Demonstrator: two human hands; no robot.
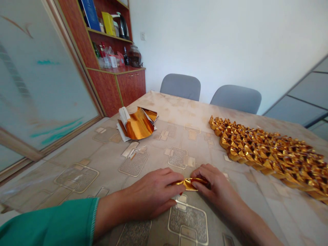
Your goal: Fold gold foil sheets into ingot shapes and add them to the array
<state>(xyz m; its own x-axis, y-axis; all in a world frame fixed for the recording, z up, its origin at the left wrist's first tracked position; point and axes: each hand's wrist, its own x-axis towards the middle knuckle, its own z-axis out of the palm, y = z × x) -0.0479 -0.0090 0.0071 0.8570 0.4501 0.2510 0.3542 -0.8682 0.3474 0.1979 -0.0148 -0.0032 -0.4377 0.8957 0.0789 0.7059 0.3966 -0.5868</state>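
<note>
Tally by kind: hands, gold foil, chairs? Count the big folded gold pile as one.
Hands: 2
Gold foil piece, held between them: 1
Loose gold foil pile: 1
Folded gold foil mass: 1
Grey chairs: 2
Total: 7

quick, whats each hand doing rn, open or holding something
Left hand: closed, pinching a small folded piece of gold foil at its left end.
Right hand: closed, pinching the same foil at its right end.

Foil sheets (pixel 137 123) on the table (pixel 194 116), folded foil pile (pixel 266 157) right, two chairs (pixel 180 87) behind
</note>
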